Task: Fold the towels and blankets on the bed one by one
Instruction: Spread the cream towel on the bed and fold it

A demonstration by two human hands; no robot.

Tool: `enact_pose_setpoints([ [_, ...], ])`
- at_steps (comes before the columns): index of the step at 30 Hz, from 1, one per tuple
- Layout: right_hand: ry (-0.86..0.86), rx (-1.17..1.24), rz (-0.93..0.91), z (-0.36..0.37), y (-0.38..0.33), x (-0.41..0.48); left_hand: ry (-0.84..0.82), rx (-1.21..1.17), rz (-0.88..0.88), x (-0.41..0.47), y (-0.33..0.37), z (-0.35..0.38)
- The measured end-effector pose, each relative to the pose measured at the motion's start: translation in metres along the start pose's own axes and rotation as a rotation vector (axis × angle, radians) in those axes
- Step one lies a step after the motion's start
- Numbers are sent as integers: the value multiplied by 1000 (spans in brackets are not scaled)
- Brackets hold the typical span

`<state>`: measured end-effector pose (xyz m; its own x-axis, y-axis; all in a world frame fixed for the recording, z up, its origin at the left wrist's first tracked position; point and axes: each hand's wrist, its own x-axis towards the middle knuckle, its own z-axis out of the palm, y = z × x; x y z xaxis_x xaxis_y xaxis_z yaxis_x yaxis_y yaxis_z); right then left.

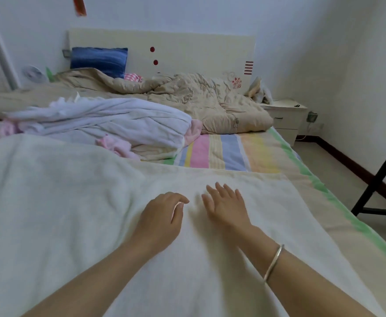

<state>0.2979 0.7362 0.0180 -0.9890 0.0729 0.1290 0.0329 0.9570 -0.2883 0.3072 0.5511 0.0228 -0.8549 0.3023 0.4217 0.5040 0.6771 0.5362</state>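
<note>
A large cream-white towel blanket (73, 202) lies spread over the near half of the bed. Both my hands rest on it near its far edge, close together. My left hand (162, 216) lies palm down with fingers loosely bent and holds nothing. My right hand (226, 204) lies flat with fingers straight and spread; a silver bangle sits on that wrist. Behind, at the left, a crumpled white blanket (109, 120) is heaped with pink cloth (116, 145) under it. A beige quilt (187, 97) lies rumpled at the head of the bed.
The striped pastel sheet (221, 152) shows at the right of the bed. A blue pillow (99, 60) leans on the headboard (187, 51). A white nightstand (285, 115) stands at the far right. A black stand (377, 179) rises from the floor beside the bed.
</note>
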Motion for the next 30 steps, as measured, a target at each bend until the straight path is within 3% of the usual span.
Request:
enact_pose_setpoints([
  [5, -85, 73, -158, 29, -123, -54, 79, 102, -67, -45, -64, -95],
  [13, -3, 122, -293, 61, -289, -118, 80, 198, -124, -124, -170, -219],
  [18, 243, 128, -457, 88, -383, -151, 48, 200, -113, -173, -226, -278],
  [21, 264, 17, -456, 98, -421, -155, 43, 229, -62, -196, -238, -305],
  [25, 103, -188, -353, 118, -452, -160, 47, 226, -99, -229, -260, -347],
  [30, 238, -385, -278, 111, -452, -168, 12, 253, -253, -272, -282, -384],
])
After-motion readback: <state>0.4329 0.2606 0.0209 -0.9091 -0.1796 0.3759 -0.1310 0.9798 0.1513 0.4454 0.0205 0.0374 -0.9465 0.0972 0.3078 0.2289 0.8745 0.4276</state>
